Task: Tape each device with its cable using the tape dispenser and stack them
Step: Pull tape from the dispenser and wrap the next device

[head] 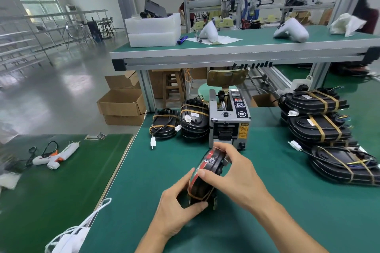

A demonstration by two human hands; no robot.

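Note:
A black oval device with a red rim (207, 174) stands on edge on the green mat, just in front of the grey tape dispenser (229, 121). A brown tape band crosses its lower end. My left hand (176, 209) grips that lower end from the left. My right hand (234, 172) wraps over the top and right side, fingertips at the upper rim near the dispenser's outlet. Left of the dispenser are two low stacks of taped devices (193, 121). A larger pile of taped devices (320, 127) lies at the right.
A white glue gun (55, 155) lies on the neighbouring green table at left. A white cord and mask (78, 232) hang at the near edge. An upper shelf (236, 55) spans above the bench, carrying white boxes and white housings. Cardboard boxes (121, 107) sit on the floor.

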